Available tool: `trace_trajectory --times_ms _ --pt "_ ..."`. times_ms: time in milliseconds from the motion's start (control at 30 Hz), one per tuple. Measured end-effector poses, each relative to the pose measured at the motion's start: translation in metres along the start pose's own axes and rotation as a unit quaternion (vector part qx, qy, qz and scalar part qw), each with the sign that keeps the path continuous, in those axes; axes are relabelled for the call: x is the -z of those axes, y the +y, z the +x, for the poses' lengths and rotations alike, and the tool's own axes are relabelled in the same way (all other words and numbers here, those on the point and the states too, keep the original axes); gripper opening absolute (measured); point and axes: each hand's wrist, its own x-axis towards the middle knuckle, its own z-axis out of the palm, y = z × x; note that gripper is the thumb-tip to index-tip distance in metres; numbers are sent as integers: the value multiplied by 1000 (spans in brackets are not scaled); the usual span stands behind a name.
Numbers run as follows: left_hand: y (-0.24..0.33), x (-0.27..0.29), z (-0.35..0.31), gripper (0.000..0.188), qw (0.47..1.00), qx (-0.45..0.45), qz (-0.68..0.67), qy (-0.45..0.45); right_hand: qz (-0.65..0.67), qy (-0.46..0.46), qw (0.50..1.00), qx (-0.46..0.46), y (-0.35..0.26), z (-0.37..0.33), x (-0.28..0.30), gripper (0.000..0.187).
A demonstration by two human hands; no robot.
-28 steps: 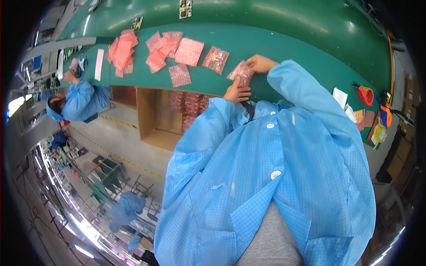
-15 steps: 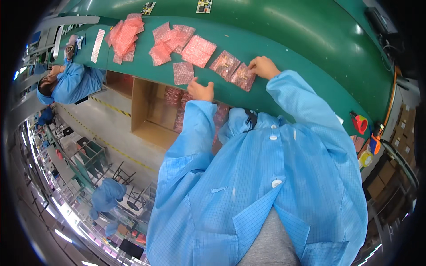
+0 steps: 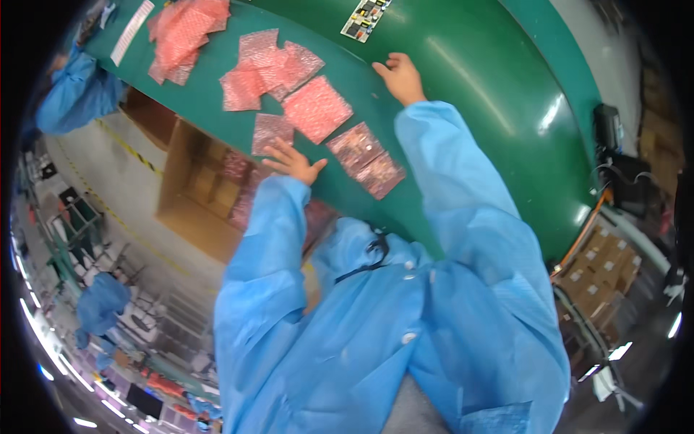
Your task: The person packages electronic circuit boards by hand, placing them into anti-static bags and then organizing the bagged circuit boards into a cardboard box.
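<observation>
My left hand (image 3: 295, 163) lies with spread fingers at the near edge of a single pink bubble-wrap bag (image 3: 272, 132), its fingertips at the bag. My right hand (image 3: 402, 79) reaches out over the green worktop, fingers apart and nothing between them. Beyond it lies a white circuit board (image 3: 363, 20) with black and yellow parts. Between my two arms, two filled bubble-wrap bags (image 3: 356, 146) lie side by side, with boards showing through. A thicker stack of pink bubble bags (image 3: 317, 110) lies left of them, beside a loose heap of bags (image 3: 263, 69).
Another pile of pink bubble bags (image 3: 189, 36) and a white paper strip (image 3: 132, 32) lie at the far left. Below the worktop edge stands an open cardboard box (image 3: 172, 199) holding pink packages. A person in a blue coat (image 3: 78, 94) sits at the left.
My right hand has let go of the filled bag and moved away, toward the circuit board. My left hand has spread its fingers near the single bag. The whole view has shifted.
</observation>
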Motion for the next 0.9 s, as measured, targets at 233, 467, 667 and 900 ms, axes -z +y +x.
trace_trajectory --times_ms 233,467,667,900 --pt "-6 12 -4 138 997 37 55 -27 -84 26 977 -193 -93 64 -73 113" --pt "-11 3 0 140 999 27 11 -34 -140 20 958 -249 -87 77 -75 101" --pt "6 -2 8 140 997 19 56 -43 158 -231 934 -223 -15 50 23 95" --pt "-13 5 -2 137 996 0 81 29 217 -104 960 -143 11 -169 138 86"
